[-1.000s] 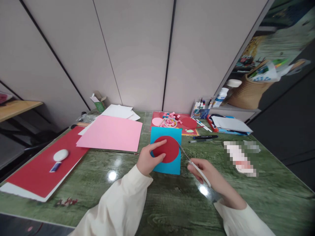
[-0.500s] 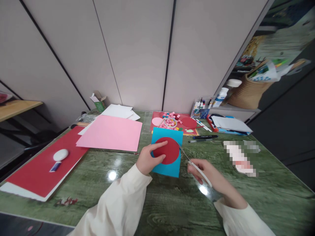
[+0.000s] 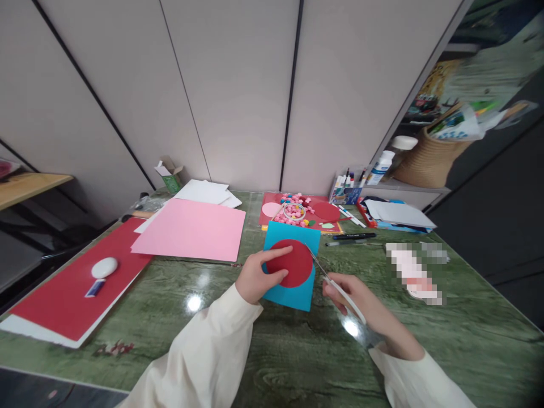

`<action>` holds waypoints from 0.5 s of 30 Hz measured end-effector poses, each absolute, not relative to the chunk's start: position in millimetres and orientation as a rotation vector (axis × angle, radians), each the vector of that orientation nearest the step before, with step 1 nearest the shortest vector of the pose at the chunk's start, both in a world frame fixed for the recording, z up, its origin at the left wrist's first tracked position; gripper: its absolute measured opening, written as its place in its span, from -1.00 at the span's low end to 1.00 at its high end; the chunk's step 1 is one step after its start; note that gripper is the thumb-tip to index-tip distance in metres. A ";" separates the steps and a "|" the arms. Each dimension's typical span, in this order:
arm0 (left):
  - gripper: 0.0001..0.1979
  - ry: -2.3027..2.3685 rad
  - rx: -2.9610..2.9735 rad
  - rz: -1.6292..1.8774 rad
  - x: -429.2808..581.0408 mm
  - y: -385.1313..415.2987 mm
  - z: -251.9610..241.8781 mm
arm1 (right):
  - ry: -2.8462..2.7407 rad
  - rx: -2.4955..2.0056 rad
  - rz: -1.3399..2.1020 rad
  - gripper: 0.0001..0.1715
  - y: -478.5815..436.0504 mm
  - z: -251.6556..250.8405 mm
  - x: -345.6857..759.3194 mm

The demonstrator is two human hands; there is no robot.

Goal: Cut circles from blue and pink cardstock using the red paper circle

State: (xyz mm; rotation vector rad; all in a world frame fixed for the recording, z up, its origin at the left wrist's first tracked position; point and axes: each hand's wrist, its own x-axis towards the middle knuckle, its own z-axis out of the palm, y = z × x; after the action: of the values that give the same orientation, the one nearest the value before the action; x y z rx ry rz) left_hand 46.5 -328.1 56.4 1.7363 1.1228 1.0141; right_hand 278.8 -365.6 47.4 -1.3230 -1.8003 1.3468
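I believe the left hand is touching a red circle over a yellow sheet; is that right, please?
Not quite: the head view shows that the sheet is blue, not yellow. The left hand is touching the red circle over it.

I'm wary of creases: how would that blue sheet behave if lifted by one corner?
The blue sheet looks thin, so it is probably light. Its lower part reaches past the left hand with little sag, suggesting modest stiffness, though it may bend. The red circle on it might slide; whether it is attached, I can't tell.
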 end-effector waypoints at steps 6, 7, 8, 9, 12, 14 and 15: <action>-0.53 1.113 1.753 1.008 46.2 -327.4 58.2 | -1.794 -1.324 1.370 -0.56 -364.6 47.1 280.4; -0.53 1.107 1.755 1.008 46.0 -327.2 58.4 | -1.796 -1.322 1.371 -0.55 -364.5 47.7 280.3; -0.53 1.100 1.756 1.008 45.7 -327.0 58.6 | -1.796 -1.323 1.371 -0.55 -364.5 48.6 280.3; -0.53 1.093 1.758 1.007 45.4 -326.9 58.7 | -1.797 -1.326 1.373 -0.55 -364.6 49.5 280.2; -0.53 1.084 1.757 1.002 44.3 -326.9 59.6 | -1.797 -1.349 1.373 -0.53 -365.2 51.6 280.3; -0.53 1.080 1.758 0.995 43.7 -327.0 60.3 | -1.801 -1.370 1.366 -0.52 -365.4 52.0 280.8; -0.53 1.077 1.759 0.992 43.5 -327.1 60.7 | -1.805 -1.378 1.364 -0.52 -365.4 51.9 281.2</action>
State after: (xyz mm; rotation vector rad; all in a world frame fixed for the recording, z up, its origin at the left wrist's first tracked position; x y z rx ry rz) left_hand 43.5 -327.1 60.7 1.7594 1.0770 0.9920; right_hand 281.2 -365.4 51.9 -1.3780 -1.8047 1.3638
